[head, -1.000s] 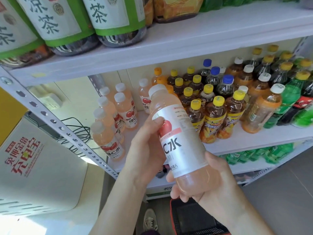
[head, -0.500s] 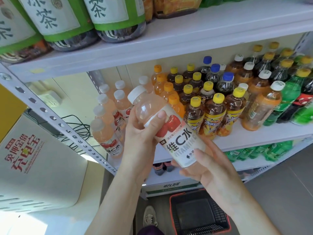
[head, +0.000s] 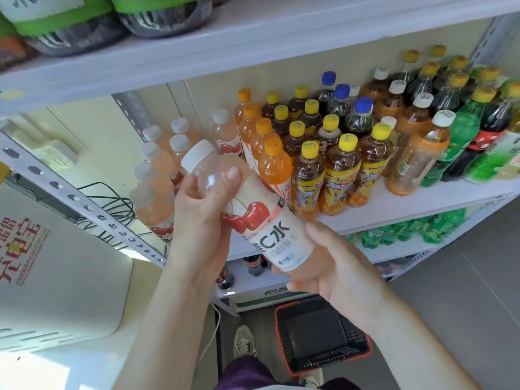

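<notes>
The clear plastic bottle of pale pink drink with a white cap and cherry label [head: 267, 229] lies tilted between both hands, cap up and to the left. The left hand [head: 197, 220] grips its shoulder, thumb across the front. The right hand [head: 337, 268] cups its base. Just beyond stands the white shelf [head: 408, 204] of bottles; below the right hand sits a red-rimmed black basket [head: 277, 325].

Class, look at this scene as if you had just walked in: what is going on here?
A person stands at a shop shelf of drinks and holds a pink bottle in both hands. The left hand grips it below the white cap; the right hand holds its base. The bottle is tilted, cap up and left. A red basket sits on the floor below.
</notes>
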`<state>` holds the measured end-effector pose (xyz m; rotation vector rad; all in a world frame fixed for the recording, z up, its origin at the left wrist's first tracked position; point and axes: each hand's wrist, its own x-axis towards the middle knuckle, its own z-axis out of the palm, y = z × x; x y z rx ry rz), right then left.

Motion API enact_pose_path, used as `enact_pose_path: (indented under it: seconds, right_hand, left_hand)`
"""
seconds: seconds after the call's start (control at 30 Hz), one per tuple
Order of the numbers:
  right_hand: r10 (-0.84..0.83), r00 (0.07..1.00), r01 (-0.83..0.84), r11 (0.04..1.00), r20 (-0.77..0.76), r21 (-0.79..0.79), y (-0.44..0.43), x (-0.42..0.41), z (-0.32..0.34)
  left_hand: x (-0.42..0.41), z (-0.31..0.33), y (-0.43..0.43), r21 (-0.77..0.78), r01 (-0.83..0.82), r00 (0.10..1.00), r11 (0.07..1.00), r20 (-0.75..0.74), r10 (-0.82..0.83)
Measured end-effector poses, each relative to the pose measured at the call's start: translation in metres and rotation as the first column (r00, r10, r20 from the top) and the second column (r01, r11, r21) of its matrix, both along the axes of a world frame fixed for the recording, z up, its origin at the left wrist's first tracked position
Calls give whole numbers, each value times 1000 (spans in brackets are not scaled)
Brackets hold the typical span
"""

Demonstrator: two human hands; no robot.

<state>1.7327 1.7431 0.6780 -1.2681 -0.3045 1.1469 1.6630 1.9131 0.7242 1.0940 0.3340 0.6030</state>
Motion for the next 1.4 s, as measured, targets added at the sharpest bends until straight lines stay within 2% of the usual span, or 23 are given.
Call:
enact_pose_path:
  seconds: [0.03, 0.07, 0.13, 0.3, 0.47, 0.63, 0.73, 0.9, 1.03, 1.17, 1.23, 1.3, 1.4]
  right_hand:
    - [-20, 999, 18, 999, 43, 45, 3, 1, -3]
    - [-85, 996, 84, 989, 4, 124, 3, 0, -5]
    - [-108, 990, 124, 970, -87, 211, -4, -6, -5]
    - [-36, 974, 73, 984, -224, 160, -3, -11, -3]
    - [15, 951, 36, 986, -309, 161, -2, -12, -3]
    - [71, 954, -27, 988, -290, 154, -2, -12, -1]
    - [94, 947, -43, 985, -308, 169, -2, -11, -3]
    - [61, 939, 5, 982, -339, 191, 5, -16, -12]
    - [38, 944, 56, 960, -327, 273, 10, -17, -19]
    - [14, 994, 20, 953, -111, 301, 13, -14, -17]
    - [-50, 991, 25, 982, 127, 189, 16, -14, -15]
    - [-123, 896, 117, 992, 428, 40, 22, -17, -13]
    - [-196, 631, 246, 968, 751, 47, 32, -26, -17]
  left_hand:
    - [0, -4, 1, -4, -29, 999, 1000, -15, 29]
    - [0, -6, 2, -8, -43, 998, 999, -36, 43]
    - [-3, -9, 6, -33, -24, 998, 999, -60, 22]
    - [-19, -6, 24, -82, 180, 984, 980, -7, -181]
    - [-22, -5, 24, -73, 239, 971, 968, 48, -236]
    - [-24, -4, 27, -25, 226, 973, 974, 46, -224]
    - [-24, -3, 25, -34, 163, 986, 986, 29, -162]
    - [-25, 6, 23, 86, 33, 999, 996, 33, -36]
    - [-32, 10, 28, 176, -6, 1000, 984, 6, 5]
    - [-43, 18, 44, 386, -52, 978, 921, -167, 125]
    - [-49, 22, 52, 493, -17, 958, 870, -240, 155]
    - [-52, 26, 56, 541, 22, 939, 841, -299, 168]
    - [-51, 28, 59, 637, 5, 872, 771, -380, 308]
